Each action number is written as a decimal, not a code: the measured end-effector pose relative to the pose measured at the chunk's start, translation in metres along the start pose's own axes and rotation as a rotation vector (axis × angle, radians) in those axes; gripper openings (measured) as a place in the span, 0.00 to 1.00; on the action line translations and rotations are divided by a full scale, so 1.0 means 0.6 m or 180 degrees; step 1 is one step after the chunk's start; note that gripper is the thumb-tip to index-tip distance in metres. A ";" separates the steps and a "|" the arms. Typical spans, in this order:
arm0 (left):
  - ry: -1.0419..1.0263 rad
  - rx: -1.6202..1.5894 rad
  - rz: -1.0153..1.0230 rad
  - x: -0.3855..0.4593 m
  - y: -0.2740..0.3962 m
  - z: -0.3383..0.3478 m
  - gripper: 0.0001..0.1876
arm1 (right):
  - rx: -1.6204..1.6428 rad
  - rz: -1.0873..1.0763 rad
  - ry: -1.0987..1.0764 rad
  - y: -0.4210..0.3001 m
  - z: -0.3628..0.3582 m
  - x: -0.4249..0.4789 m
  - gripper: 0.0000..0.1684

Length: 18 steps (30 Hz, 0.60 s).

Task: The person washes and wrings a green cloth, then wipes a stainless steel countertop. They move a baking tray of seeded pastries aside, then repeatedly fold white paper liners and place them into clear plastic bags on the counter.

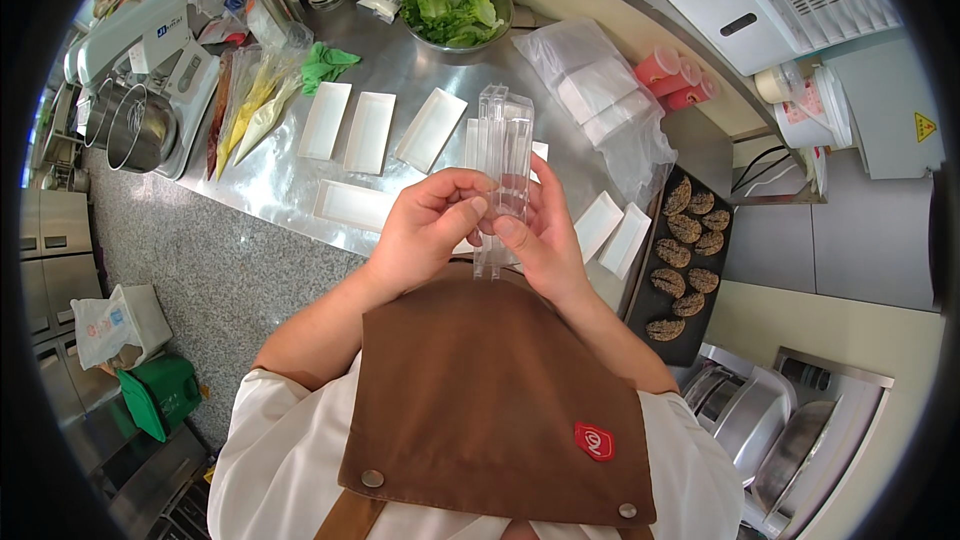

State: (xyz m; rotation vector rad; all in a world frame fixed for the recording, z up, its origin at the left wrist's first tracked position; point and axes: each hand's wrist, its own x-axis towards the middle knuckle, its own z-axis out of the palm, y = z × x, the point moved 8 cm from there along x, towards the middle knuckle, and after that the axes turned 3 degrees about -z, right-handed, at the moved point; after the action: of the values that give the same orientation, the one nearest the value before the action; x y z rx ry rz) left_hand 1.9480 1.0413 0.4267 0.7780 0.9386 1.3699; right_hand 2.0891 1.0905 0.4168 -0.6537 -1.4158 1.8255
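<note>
A nested stack of long, clear plastic lids or trays [506,124] is held upright in front of my apron, over the table's near edge. My left hand [431,225] pinches the stack's left edges between thumb and fingertips. On the other side, my right hand [551,236] supports it, thumb in front and fingers behind. White rectangular paper trays lie around on the steel table [285,202]: one tray [325,121], another [370,133] and a tilted one [431,130] to the left, plus a crosswise tray [354,204] nearer me. Two more white trays [611,232] lie right of my hands. Others are partly hidden behind the stack.
A steel bowl of lettuce [457,15] stands at the back. Filled piping bags [259,105], a green cloth [326,66] and a stand mixer [150,82] are left. To the right are bagged white trays [600,90] and a black baking tray [637,315] of seeded buns [673,253].
</note>
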 end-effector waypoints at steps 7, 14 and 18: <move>0.0202 0.0163 0.0070 -0.002 0.006 0.001 0.10 | 0.0001 0.0022 0.0040 0.005 -0.007 0.000 0.55; 0.0257 0.0476 0.0026 -0.003 0.012 -0.001 0.11 | 0.0168 0.0167 -0.0149 0.018 -0.019 0.004 0.56; 0.0290 0.0467 -0.0022 -0.004 0.016 0.000 0.11 | 0.0378 0.0179 -0.0266 0.022 -0.020 0.006 0.56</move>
State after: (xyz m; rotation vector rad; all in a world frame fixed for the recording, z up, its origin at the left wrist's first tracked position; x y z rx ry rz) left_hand 1.9440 1.0396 0.4353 0.8271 1.1218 1.3505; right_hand 2.0930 1.0991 0.4011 -0.5680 -1.3423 1.9849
